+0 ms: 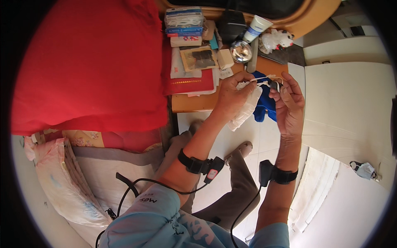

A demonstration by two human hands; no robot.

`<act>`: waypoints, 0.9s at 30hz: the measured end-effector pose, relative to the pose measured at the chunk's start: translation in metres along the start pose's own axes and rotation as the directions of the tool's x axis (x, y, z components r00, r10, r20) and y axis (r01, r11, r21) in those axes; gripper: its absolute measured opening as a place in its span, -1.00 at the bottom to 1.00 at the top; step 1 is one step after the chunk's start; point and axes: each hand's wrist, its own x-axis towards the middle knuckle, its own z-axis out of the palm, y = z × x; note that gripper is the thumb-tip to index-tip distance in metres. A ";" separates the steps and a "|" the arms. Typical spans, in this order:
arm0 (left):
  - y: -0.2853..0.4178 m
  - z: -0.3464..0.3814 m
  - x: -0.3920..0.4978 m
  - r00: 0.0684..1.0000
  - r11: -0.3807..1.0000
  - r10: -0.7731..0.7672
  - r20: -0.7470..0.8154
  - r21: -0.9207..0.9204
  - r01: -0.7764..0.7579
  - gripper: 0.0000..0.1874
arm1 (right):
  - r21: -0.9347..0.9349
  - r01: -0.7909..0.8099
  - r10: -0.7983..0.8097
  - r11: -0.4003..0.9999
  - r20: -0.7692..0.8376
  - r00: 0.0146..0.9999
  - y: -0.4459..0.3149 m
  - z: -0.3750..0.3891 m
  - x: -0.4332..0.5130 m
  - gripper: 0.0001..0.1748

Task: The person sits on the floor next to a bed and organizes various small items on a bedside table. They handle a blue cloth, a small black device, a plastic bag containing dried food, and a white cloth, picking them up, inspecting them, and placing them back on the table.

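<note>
My left hand (234,94) grips the gathered top of a white, crumpled pouch (246,110), which hangs down below its fingers. White cord (262,81) runs from the pouch's top across to my right hand (289,100). Between the thumb and fingers of that hand is a small dark piece (274,85) with the cord looped about it; I cannot tell exactly what it is. Behind both hands lies a bright blue cloth item (266,104), partly hidden, hanging past the edge of a wooden tabletop (195,104).
Boxes (184,21), a red folder (192,83), a white tube (256,28), a shiny silver ball (241,51) and a panda figurine (277,40) crowd the tabletop. To the left, red cloth (90,68) covers a bed. A pale cabinet (344,102) stands right, with a face mask (365,170) hanging there.
</note>
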 end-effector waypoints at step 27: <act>0.156 -0.010 -0.303 0.691 0.958 -0.266 0.673 0.107 0.264 -0.90 | -0.619 0.152 -0.351 0.771 -0.214 0.911 -0.082 0.066 -0.375 -0.50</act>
